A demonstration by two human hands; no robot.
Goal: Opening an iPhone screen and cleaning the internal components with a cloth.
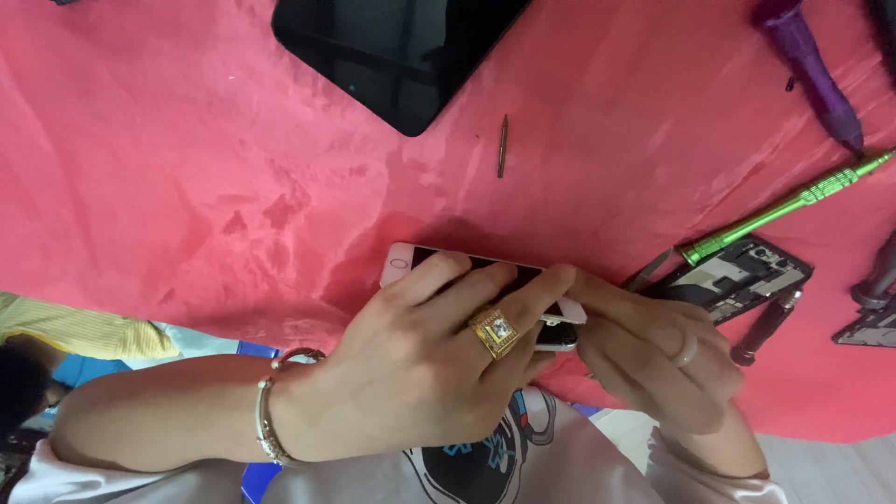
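A white smartphone (407, 261) with a dark screen lies at the near edge of a table covered in red cloth (187, 168). My left hand (420, 364), wearing a gold ring and a bracelet, rests over the phone with its fingers spread on the screen. Gripping the phone's right end is my right hand (653, 359), with a pale ring on one finger. At that end the screen panel looks slightly lifted from the phone's body (558, 338). My fingers hide most of the phone.
A black tablet (401, 56) lies at the far side. A small screwdriver bit (502, 147) lies loose mid-cloth. To the right are a green screwdriver (793, 205), a purple tool (812, 65), an opened phone body (737, 275) and dark parts (873, 322).
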